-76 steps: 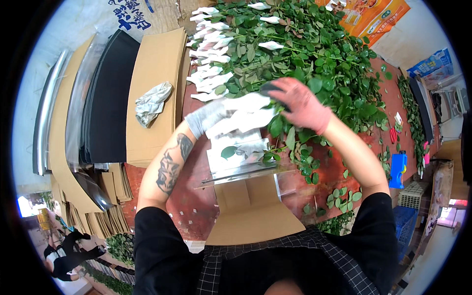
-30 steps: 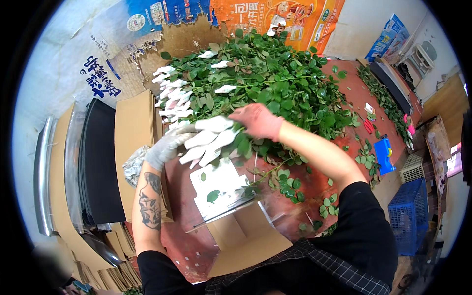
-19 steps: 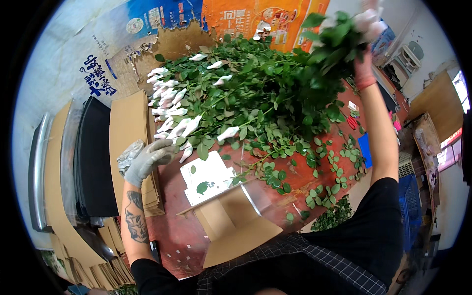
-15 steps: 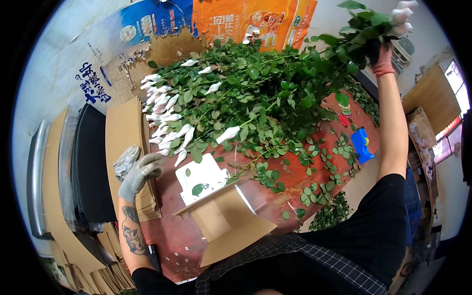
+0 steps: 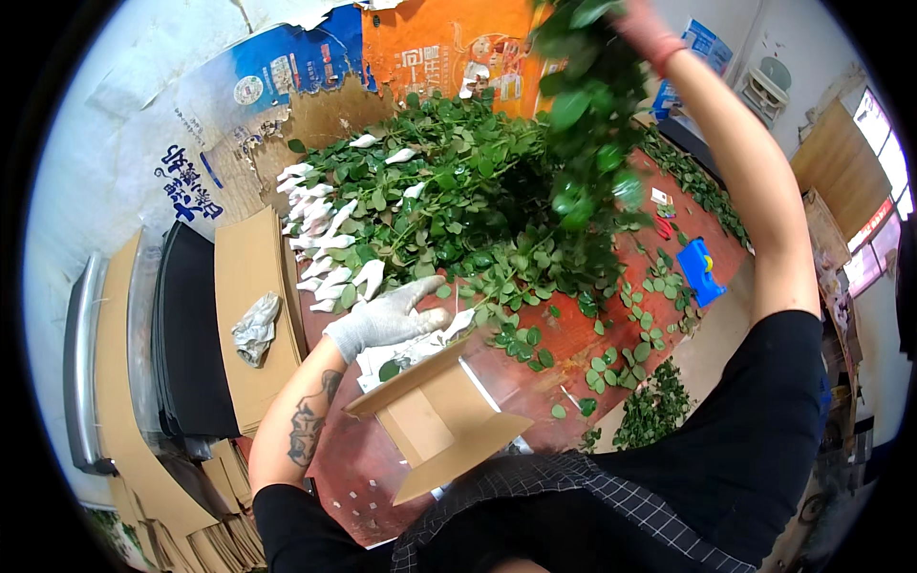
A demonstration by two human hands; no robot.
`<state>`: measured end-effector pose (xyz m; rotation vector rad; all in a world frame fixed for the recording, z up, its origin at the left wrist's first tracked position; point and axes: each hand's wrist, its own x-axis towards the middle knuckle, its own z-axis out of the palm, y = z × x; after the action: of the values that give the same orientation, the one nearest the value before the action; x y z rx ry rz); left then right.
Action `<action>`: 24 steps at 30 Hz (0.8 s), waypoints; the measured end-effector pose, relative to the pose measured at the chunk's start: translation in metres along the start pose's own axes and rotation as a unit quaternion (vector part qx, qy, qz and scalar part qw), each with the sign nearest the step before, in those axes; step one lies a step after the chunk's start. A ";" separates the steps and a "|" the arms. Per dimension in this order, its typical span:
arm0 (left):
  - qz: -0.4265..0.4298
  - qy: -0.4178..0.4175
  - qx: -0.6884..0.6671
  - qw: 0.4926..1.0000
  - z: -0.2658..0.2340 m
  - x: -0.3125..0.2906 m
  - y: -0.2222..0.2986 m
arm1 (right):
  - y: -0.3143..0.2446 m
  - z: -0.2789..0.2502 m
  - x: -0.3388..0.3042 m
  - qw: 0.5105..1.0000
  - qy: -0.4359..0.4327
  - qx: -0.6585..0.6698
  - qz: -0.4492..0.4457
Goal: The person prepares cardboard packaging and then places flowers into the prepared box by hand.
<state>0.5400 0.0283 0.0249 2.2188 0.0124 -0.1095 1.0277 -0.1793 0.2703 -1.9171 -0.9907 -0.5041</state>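
Observation:
Up at the top edge, my right hand (image 5: 645, 29), in a pinkish-red glove, is closed around a bunch of leafy rose stems (image 5: 592, 124). The bunch hangs down, blurred by motion, with its upper end out of the picture. My left hand (image 5: 392, 315), in a pale grey glove, has its fingers stretched out over the table just behind an open cardboard box (image 5: 420, 420). Right beside its thumb lies a white-sleeved flower head (image 5: 460, 325). A large pile of roses (image 5: 449, 181) covers the far table, its white-sleeved heads (image 5: 310, 215) facing left.
Cardboard sheets (image 5: 250, 382) and black sheets (image 5: 196, 334) stand at the left, with a crumpled grey glove (image 5: 255, 329) on the cardboard. A blue tape dispenser (image 5: 700, 272) and red-handled scissors (image 5: 663, 227) lie at the right. Loose leaves (image 5: 611, 368) dot the red tabletop (image 5: 349, 468).
My right hand has swung left with the rose bunch, whose white heads have left the picture. My left hand has moved right, from beside the cardboard sheets to behind the box.

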 end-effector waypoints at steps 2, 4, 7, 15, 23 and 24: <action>0.001 0.004 -0.021 1.000 -0.010 -0.007 0.014 | -0.006 -0.035 0.004 0.999 0.026 0.018 -0.010; -0.023 0.007 -0.080 0.997 -0.019 -0.007 0.006 | -0.003 -0.054 0.004 0.999 0.035 0.031 -0.010; -0.035 0.042 -0.100 0.993 -0.028 0.001 0.008 | -0.016 -0.069 0.004 0.997 0.037 0.061 -0.014; 0.002 0.017 0.009 1.000 -0.029 -0.009 -0.007 | -0.054 -0.222 0.000 0.976 0.139 0.151 -0.078; -0.052 0.066 -0.051 0.995 -0.036 -0.003 0.013 | -0.038 -0.144 -0.019 0.998 0.052 0.022 -0.030; -0.035 0.053 -0.065 0.996 -0.036 -0.002 0.023 | -0.043 -0.134 -0.015 0.998 0.045 0.014 -0.030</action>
<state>0.5418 0.0434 0.0650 2.0914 0.1508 -0.0289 0.9899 -0.2882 0.3523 -1.8289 -0.9932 -0.6035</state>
